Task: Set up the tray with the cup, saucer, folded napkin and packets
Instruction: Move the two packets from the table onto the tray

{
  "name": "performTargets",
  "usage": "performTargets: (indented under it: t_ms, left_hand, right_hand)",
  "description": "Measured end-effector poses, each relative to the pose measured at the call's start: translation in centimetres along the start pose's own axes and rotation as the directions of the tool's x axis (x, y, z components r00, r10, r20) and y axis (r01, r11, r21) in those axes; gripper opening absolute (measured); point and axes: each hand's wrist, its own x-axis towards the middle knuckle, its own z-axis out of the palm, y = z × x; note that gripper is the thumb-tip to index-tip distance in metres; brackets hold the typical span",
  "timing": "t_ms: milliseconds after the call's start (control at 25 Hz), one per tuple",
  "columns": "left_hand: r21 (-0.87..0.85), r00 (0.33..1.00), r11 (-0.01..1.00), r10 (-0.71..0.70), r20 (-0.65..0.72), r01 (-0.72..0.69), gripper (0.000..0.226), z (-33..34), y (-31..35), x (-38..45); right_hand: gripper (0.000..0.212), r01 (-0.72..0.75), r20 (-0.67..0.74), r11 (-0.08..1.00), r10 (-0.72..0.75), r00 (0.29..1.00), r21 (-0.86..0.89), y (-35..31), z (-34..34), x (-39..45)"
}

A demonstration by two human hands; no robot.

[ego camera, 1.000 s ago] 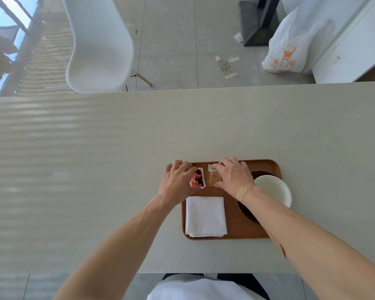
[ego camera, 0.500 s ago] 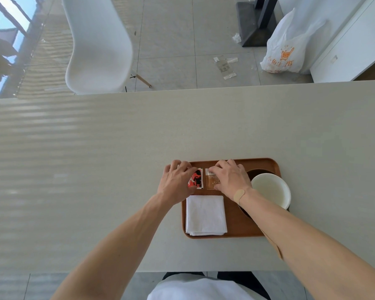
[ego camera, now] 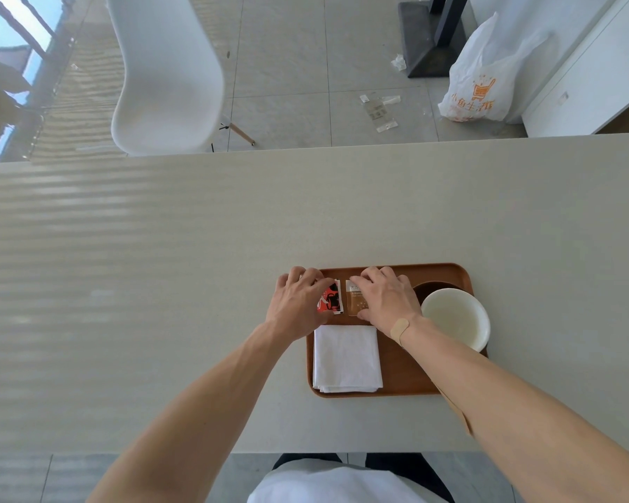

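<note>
Hands point(ego camera: 342, 303) now squarer on packets point(ego camera: 344, 297)

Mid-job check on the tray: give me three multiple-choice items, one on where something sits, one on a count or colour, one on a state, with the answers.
1. Where does the folded napkin lie on the tray?
A. Near left part
B. Far right corner
C. Under the cup

2. How many packets lie by the hands?
A. One
B. Two
C. Four

3. How is the cup?
A. Tipped over
B. Upright on the saucer
C. Held in the air

Answers: 1 A, the napkin lies nearest the person, on the left. 2 B, the red packet lies at the left hand, the brown packet at the right hand. 3 B, its mouth faces up.
</note>
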Motion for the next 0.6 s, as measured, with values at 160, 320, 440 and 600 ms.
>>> performTargets:
  t_ms: [160,320,440,600]
  left_hand:
    - [-0.005,1.000,1.000,-0.003,0.002,0.003,0.060,-0.04,0.06,0.06]
    - [-0.008,1.000,1.000,-0.006,0.003,0.006,0.060,-0.05,0.12,0.07]
    - [-0.010,1.000,1.000,-0.001,0.007,0.001,0.061,-0.13,0.12,0.09]
    - [-0.002,1.000,1.000,0.012,0.007,-0.012,0.059,-0.19,0.25,0.21]
  right_hand:
    - [0.063,-0.007,-0.007,1.000,0.007,1.000,0.014,0.00,0.09,0.04]
    - [0.065,-0.011,-0.006,1.000,0.011,1.000,0.025,0.07,0.13,-0.01]
    - [0.065,-0.012,-0.004,1.000,0.013,1.000,0.026,0.13,0.20,-0.05]
    - [0.065,-0.010,-0.001,1.000,0.010,1.000,0.021,0.13,0.19,-0.01]
